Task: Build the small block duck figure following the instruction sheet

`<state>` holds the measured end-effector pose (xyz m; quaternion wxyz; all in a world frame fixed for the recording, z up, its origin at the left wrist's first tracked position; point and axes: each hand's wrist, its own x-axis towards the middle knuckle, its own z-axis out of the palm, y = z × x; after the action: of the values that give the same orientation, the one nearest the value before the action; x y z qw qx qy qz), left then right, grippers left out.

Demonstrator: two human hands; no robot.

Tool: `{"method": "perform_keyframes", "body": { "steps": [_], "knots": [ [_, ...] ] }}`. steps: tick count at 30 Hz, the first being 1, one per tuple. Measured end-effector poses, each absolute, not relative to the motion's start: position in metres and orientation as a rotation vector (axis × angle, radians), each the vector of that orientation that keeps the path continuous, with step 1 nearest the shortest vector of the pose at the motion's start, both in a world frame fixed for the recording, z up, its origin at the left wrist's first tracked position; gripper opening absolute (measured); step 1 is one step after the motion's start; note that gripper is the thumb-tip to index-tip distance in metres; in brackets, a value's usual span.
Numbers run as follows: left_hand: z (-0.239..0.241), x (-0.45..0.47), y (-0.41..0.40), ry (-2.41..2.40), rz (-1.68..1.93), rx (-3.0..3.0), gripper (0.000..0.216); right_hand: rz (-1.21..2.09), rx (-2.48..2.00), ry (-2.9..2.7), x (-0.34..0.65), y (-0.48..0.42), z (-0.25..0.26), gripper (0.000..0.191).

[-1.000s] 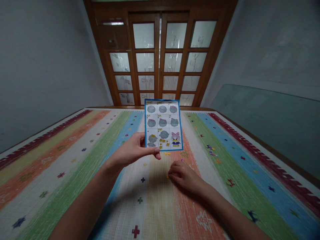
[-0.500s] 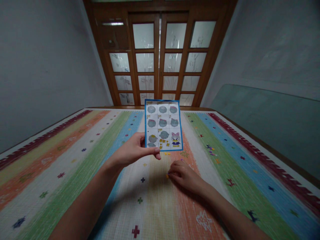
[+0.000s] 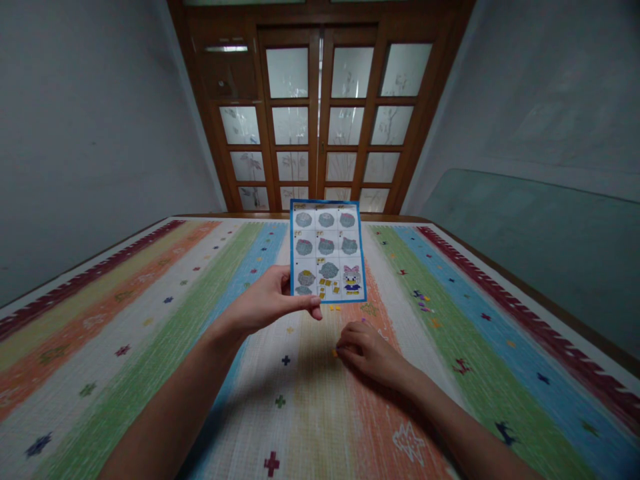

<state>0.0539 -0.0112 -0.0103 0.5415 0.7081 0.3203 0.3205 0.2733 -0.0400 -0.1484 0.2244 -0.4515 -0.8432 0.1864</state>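
Observation:
A building-instruction sheet (image 3: 327, 253) with a blue border stands upright in my left hand (image 3: 280, 293), thumb in front at its lower edge and the other fingers behind it. Its panels show grey block shapes, yellow parts and a duck figure with a pink bow. My right hand (image 3: 373, 353) rests on the tablecloth below the sheet, its fingers curled together. At its fingertips shows a small yellow piece (image 3: 335, 353), partly covered by the hand. Just below the sheet lie tiny yellow bricks (image 3: 335, 308). A small purple piece (image 3: 363, 321) shows behind my right knuckles.
Several tiny coloured pieces (image 3: 423, 300), purple, yellow and dark, lie to the right on the striped tablecloth (image 3: 320, 413). The cloth has printed crosses and animals. Beyond the table's far edge stand wooden glass-paned doors (image 3: 320, 120), with walls on both sides.

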Motion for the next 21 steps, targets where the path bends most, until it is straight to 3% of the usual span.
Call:
{"method": "perform_keyframes", "body": {
  "steps": [21],
  "knots": [
    [-0.0113,0.0533,-0.0101,0.747,0.762,1.664,0.025,0.516,-1.227,-2.322,0.2745,-0.0405,-0.1479,0.014]
  ]
}}
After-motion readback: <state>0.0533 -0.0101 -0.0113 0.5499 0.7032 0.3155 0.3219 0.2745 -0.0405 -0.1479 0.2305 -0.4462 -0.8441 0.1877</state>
